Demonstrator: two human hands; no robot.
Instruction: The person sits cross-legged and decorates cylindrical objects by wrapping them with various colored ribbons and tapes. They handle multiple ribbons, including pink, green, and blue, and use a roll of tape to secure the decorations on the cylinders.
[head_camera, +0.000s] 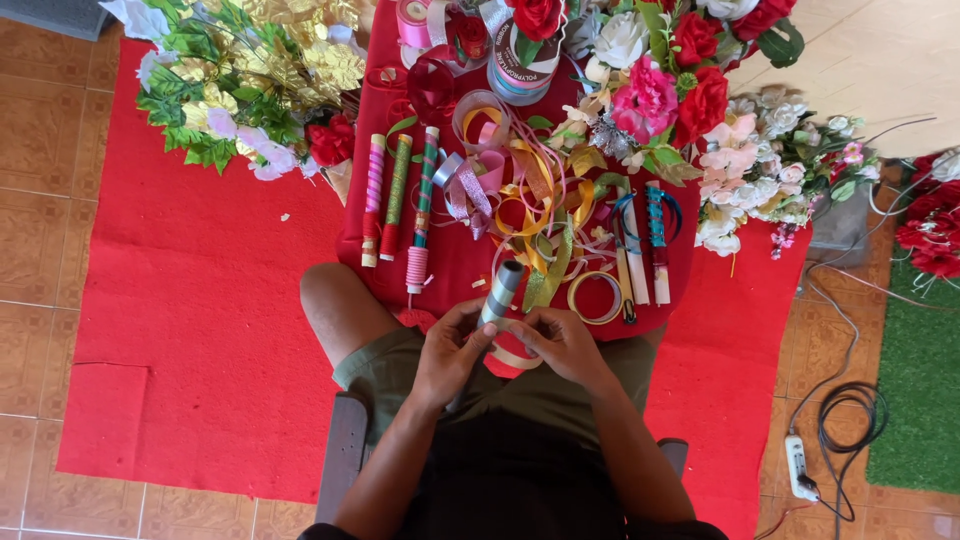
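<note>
My left hand grips the lower end of a short stick wrapped in silver ribbon, which tilts up and away over my lap. Beside it my right hand pinches the ribbon against the stick's base. A loose loop of pale ribbon hangs under my hands. Three finished sticks wrapped in pink, green and red ribbon lie side by side on the low red-covered table in front of my knees.
Tangled ribbon loops, ribbon spools and tape rolls cover the table. Artificial flowers and gold leaves lie at the far left, red and white blooms at the right. A power strip with cables sits on the floor at right.
</note>
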